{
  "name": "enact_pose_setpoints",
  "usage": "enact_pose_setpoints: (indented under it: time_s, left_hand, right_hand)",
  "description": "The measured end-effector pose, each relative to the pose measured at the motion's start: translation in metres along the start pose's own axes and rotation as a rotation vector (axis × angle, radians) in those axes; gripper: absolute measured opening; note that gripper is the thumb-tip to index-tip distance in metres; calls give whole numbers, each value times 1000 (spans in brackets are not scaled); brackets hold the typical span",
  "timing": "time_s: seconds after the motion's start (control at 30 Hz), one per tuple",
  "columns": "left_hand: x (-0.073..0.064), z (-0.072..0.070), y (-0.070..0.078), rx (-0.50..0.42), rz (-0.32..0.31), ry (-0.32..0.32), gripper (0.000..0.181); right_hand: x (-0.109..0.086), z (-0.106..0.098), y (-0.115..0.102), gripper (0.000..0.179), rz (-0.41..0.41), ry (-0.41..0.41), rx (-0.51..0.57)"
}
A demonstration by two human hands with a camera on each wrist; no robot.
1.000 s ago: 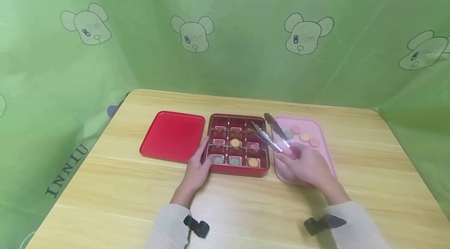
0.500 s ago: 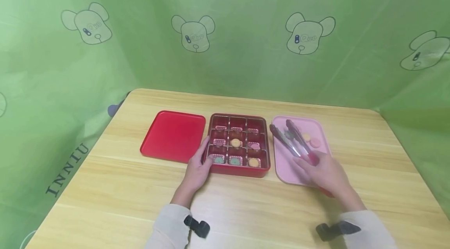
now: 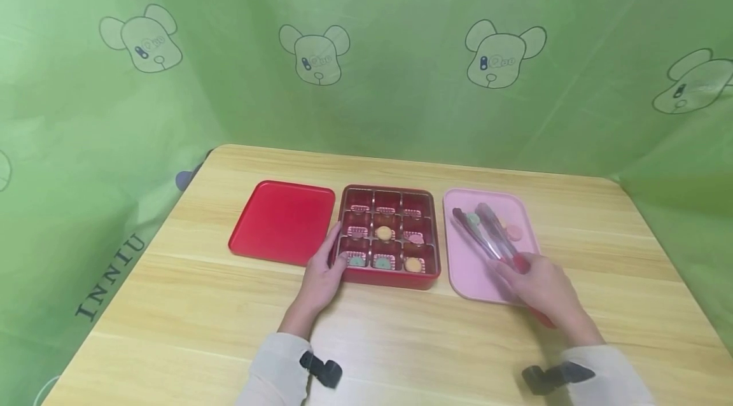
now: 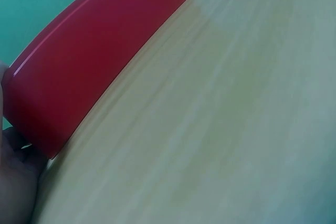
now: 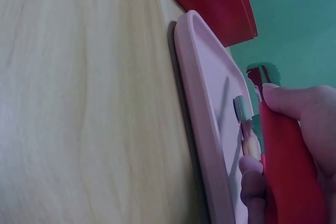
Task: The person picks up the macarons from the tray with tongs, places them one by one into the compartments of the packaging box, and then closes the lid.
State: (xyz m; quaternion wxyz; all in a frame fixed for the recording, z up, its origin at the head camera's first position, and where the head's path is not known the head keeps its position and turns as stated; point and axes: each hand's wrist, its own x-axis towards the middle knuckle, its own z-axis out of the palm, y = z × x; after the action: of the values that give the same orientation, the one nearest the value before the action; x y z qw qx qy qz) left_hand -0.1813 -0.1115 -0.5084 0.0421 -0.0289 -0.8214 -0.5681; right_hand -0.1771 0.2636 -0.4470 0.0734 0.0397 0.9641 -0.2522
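My right hand (image 3: pixel 544 285) grips the red handles of metal tongs (image 3: pixel 494 237), whose arms stand apart over the pink tray (image 3: pixel 472 282). Between the tong tips shows a green macaron (image 3: pixel 473 219). To its right is a pink macaron (image 3: pixel 513 232); a yellow one is partly hidden behind a tong arm. In the right wrist view, the green macaron (image 5: pixel 242 108) lies on the tray, with a red handle (image 5: pixel 286 171) in my fingers. My left hand (image 3: pixel 321 275) holds the near left corner of a red box (image 3: pixel 389 277), thumb at its rim and fingers along the side.
The box has a divided insert with paper cups; yellow (image 3: pixel 383 233), green (image 3: pixel 382 262) and pink macarons sit in the middle and near rows. A red lid (image 3: pixel 283 221) lies left of the box on the wooden table (image 3: pixel 401 342). A green curtain (image 3: pixel 401 119) surrounds the table.
My right hand and the tongs have moved right, from over the box's right edge to over the macarons on the tray. The left hand and the box have stayed in place.
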Motion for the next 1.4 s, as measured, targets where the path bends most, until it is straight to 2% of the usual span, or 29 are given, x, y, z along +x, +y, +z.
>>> enact_pose_setpoints:
  time_s: [0.33, 0.57, 0.8, 1.1, 1.4]
  left_hand:
    - [1, 1, -1, -4, -2, -6, 64]
    - [1, 1, -2, -3, -7, -4, 64]
    - [1, 1, -2, 1, -8, -1, 64]
    - [1, 1, -2, -3, -1, -5, 64]
    - [2, 0, -2, -6, -3, -6, 65]
  right_hand:
    - [1, 3, 2, 56, -4, -14, -5]
    - [0, 3, 1, 62, 17, -49, 15]
    - [2, 2, 1, 67, 5, -53, -15]
    - [3, 4, 3, 52, -50, -22, -16]
    - [5, 5, 2, 44, -63, -6, -18]
